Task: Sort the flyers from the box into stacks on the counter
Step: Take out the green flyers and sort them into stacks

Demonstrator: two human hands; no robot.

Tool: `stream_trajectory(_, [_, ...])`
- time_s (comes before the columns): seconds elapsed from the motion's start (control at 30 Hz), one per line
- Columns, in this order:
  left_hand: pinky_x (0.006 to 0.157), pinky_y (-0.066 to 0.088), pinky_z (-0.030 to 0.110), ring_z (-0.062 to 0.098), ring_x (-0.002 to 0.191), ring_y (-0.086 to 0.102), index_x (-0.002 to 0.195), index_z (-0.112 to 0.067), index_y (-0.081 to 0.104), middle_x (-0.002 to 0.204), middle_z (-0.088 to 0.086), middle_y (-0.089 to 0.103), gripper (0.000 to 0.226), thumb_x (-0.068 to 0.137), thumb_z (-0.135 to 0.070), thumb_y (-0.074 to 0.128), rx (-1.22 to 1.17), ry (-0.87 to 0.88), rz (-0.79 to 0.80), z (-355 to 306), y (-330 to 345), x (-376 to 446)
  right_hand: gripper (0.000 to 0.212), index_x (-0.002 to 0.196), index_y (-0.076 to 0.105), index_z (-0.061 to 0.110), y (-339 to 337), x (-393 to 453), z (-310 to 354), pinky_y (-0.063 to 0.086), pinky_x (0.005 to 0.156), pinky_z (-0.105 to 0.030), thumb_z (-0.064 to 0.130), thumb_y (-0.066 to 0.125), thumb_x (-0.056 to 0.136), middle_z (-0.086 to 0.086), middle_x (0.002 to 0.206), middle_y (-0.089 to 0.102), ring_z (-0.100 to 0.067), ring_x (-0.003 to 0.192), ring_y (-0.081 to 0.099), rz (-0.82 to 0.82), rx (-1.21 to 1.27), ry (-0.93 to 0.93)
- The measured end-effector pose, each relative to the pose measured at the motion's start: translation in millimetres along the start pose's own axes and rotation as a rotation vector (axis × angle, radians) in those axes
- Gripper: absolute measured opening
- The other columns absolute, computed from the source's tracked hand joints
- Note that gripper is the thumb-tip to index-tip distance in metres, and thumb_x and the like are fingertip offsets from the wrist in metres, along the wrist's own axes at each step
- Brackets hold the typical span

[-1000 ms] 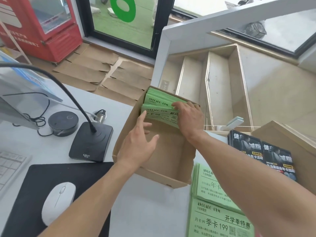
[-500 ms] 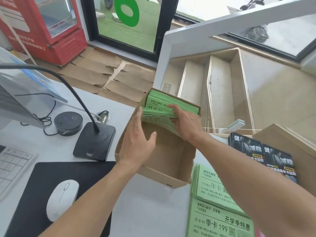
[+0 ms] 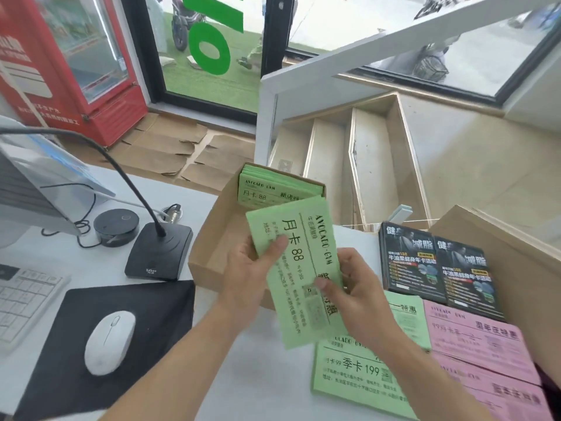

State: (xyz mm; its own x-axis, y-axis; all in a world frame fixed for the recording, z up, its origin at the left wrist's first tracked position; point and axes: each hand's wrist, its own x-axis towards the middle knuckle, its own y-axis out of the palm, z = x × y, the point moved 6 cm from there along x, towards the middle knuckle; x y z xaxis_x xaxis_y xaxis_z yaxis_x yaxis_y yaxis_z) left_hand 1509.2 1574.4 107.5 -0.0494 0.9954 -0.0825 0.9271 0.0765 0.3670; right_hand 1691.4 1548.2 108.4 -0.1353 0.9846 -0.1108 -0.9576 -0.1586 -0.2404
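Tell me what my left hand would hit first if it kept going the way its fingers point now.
The left hand, gripping the green flyers, points up and away toward the cardboard box. Going on, it would likely meet the flyers left in the box first, though depth is hard to judge.

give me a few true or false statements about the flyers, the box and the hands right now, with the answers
1. Both hands hold a bundle of green flyers above the counter. True: the left hand and the right hand each grip it.
2. The cardboard box is empty. False: green flyers stand at its far end.
3. Pink flyers lie on the counter to the right. True.
4. The white mouse sits on the keyboard. False: it rests on the black mouse pad.
5. The dark flyers are inside the box. False: they sit outside it, to its right.
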Motion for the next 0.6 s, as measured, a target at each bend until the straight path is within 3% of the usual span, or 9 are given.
stream_trajectory(0.2, [0.067, 0.059, 0.025, 0.015, 0.089, 0.076, 0.106, -0.012, 0.063, 0.097, -0.001, 0.079, 0.021, 0.085, -0.014, 0.065, 0.091, -0.02, 0.029, 30, 22, -69, 0.029, 0.117, 0.051, 0.005, 3, -59, -55, 0.055, 0.096, -0.05, -0.005, 0.065, 0.094, -0.009, 0.118, 0.072, -0.027, 0.115, 0.067, 0.001, 0.205, 0.071])
stream_trajectory(0.37, [0.074, 0.06, 0.03, 0.019, 0.095, 0.076, 0.106, -0.017, 0.067, 0.101, -0.002, 0.079, 0.026, 0.081, -0.026, 0.07, 0.237, -0.041, 0.014, 38, 3, -100, 0.024, 0.108, 0.047, -0.001, 11, -72, -59, 0.056, 0.092, -0.042, -0.008, 0.064, 0.093, -0.011, 0.116, 0.073, -0.025, 0.111, 0.069, 0.042, 0.293, 0.046])
stream_trajectory(0.47, [0.079, 0.061, 0.032, 0.02, 0.098, 0.075, 0.105, -0.022, 0.071, 0.103, 0.0, 0.078, 0.022, 0.083, -0.025, 0.075, 0.288, -0.028, -0.005, 38, -10, -115, 0.026, 0.111, 0.049, 0.0, 20, -76, -65, 0.055, 0.096, -0.049, -0.005, 0.067, 0.093, -0.012, 0.116, 0.072, -0.028, 0.113, 0.068, 0.096, 0.273, 0.044])
stream_trajectory(0.6, [0.078, 0.059, 0.032, 0.022, 0.094, 0.072, 0.107, -0.029, 0.068, 0.103, 0.007, 0.074, 0.035, 0.077, -0.028, 0.086, 0.378, 0.035, -0.067, 39, -22, -129, 0.027, 0.115, 0.055, 0.006, 30, -80, -76, 0.05, 0.1, -0.058, 0.008, 0.071, 0.093, -0.014, 0.115, 0.071, -0.037, 0.111, 0.066, 0.162, 0.245, 0.045])
